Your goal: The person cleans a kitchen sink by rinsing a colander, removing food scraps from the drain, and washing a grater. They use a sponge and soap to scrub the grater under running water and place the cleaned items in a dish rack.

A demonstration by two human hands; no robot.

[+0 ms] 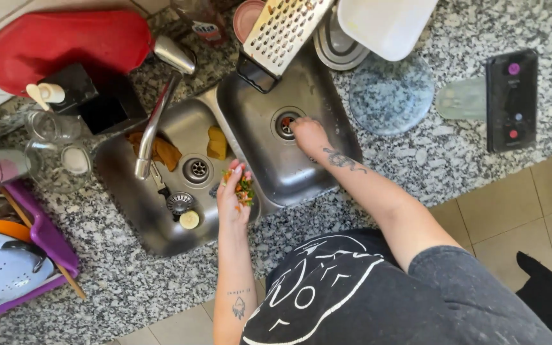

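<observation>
The left hand (237, 191) is cupped palm-up, fingers curled loosely round a small heap of chopped orange, green and red vegetable scraps (245, 190). It is held over the divider of the stainless-steel double sink (327, 160). At two o'clock from it, the right hand (309, 134) reaches down into the right basin with its fingertips bunched at the round metal drain (284, 123). Whether they pinch anything there cannot be told, as the back of the hand hides them.

By my reading, scraps are being picked out of that drain and gathered in the other palm. Any further move would call for keeping the cupped palm level so the heap does not spill.

At nine o'clock from the left hand, the left basin holds a loose round strainer plug (179, 202) and crumpled mustard-yellow cloths (161, 150), under the long chrome tap (158, 115). At twelve o'clock from the right hand, a metal box grater (282, 29) leans over the basin's far rim, with a white rectangular tray (384, 22) beside it. At two o'clock lies a round speckled board (391, 96), and at three o'clock a flat black rectangular device (511, 99). Both rest on the grey speckled granite counter (129, 281). Far out at eight o'clock, a pale blue colander (1, 268) sits on a purple tray (52, 239).
</observation>
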